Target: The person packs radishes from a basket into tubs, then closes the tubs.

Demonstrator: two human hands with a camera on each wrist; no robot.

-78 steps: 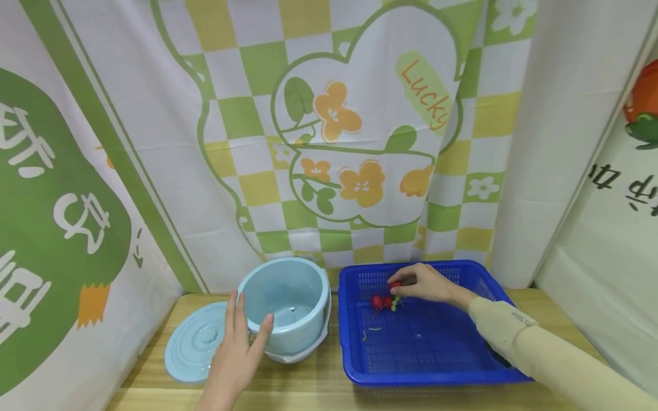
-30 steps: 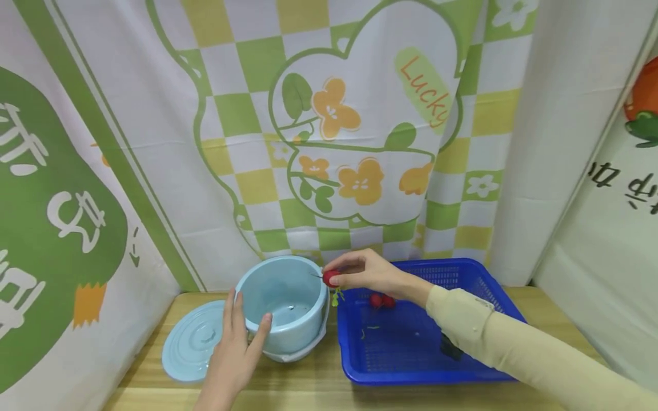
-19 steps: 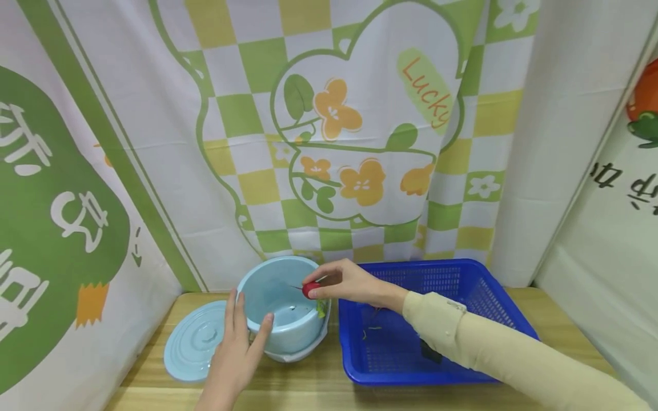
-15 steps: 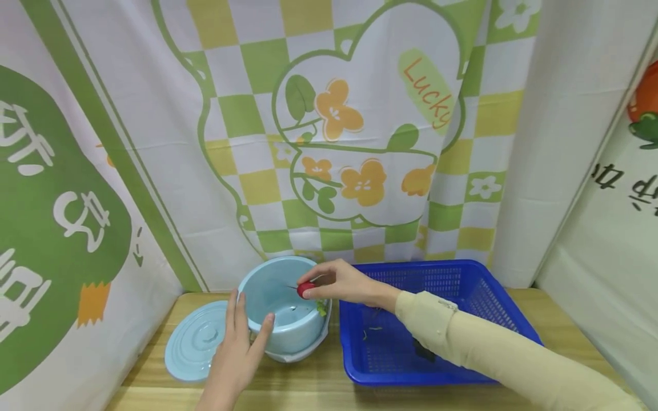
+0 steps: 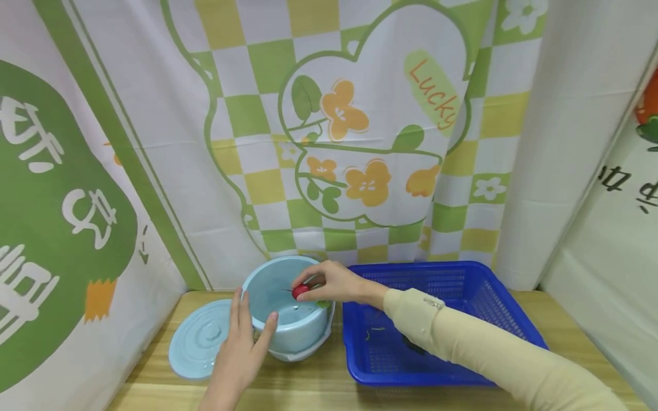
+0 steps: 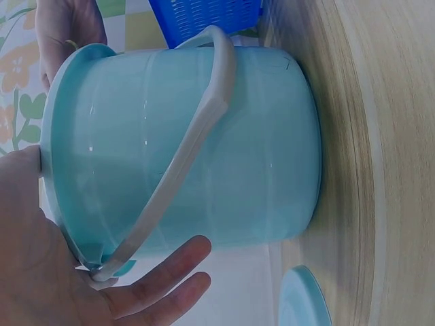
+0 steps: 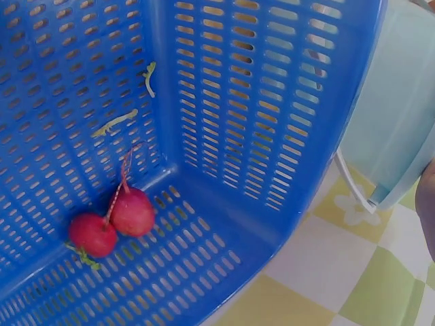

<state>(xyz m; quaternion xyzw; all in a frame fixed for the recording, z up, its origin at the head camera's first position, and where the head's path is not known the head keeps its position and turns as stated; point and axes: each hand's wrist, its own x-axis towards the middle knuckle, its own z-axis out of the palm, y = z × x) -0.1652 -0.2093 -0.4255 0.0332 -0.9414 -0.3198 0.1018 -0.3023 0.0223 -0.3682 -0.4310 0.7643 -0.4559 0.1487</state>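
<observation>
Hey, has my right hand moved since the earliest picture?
Yes. Judged against the blue basket, your right hand has moved left: then it was reaching into it, now it holds a red radish at the light blue bucket's opening.

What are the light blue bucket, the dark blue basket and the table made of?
Bucket: probably plastic, smooth and a bit shiny; pale glints show on its wall.
Basket: most likely molded plastic, smooth, with neat rows of slots through its sides.
Table: looks like wood because of the streaky grain, but it could be a printed covering; I can't tell.
</observation>
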